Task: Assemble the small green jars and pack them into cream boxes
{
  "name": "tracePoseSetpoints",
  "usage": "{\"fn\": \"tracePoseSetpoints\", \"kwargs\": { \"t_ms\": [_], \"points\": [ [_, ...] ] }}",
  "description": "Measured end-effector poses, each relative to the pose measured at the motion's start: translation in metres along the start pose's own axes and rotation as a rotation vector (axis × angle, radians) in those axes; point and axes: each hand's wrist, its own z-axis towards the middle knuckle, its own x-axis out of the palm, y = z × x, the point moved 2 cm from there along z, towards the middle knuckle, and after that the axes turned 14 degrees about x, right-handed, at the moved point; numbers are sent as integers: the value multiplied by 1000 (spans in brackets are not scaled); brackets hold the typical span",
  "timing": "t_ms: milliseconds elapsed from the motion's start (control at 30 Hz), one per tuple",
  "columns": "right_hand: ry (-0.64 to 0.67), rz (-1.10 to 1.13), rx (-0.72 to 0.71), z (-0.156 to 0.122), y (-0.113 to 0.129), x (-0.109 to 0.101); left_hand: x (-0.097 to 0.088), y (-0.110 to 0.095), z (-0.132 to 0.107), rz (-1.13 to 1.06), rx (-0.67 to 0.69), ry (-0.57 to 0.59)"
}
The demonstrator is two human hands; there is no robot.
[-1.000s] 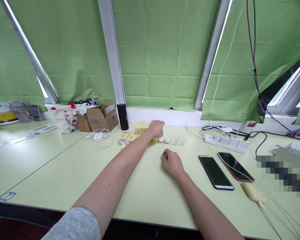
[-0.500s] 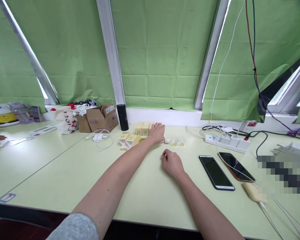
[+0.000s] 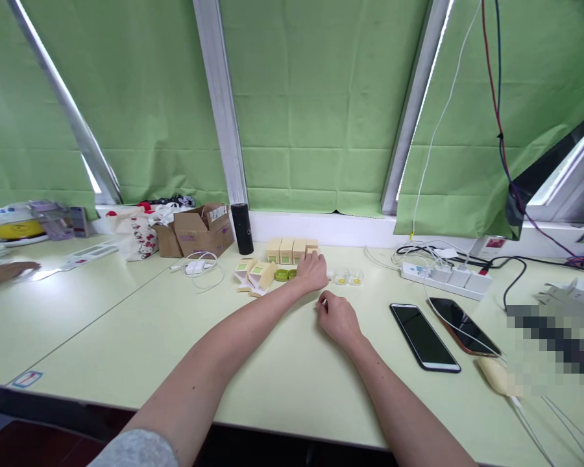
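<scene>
My left hand reaches far over the table, fingers curled downward just in front of a row of small cream boxes. Whatever lies under its fingers is hidden. Beside it on the left sit small green containers, partly covered by the hand. Two opened cream boxes with green labels lie tilted further left. To its right stand small clear round containers with yellow marks. My right hand rests on the table closer to me, closed in a loose fist, with nothing visible in it.
A black bottle and a cardboard box stand at the back left, near a white cable. On the right lie two phones, a power strip and cables. Another person's hand shows at the far left.
My left hand has drawn back from the boxes toward me and slightly right, uncovering more of the row and the green containers. My right hand has hardly moved.
</scene>
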Motion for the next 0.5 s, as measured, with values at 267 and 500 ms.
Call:
{"fn": "tracePoseSetpoints", "kwargs": {
  "t_ms": [267,500],
  "points": [
    [1,-6,-3,1,-1,2,3,-1,3,-19,-35,21],
    [25,-28,5,-1,1,0,5,1,6,-67,-85,52]
  ]
}}
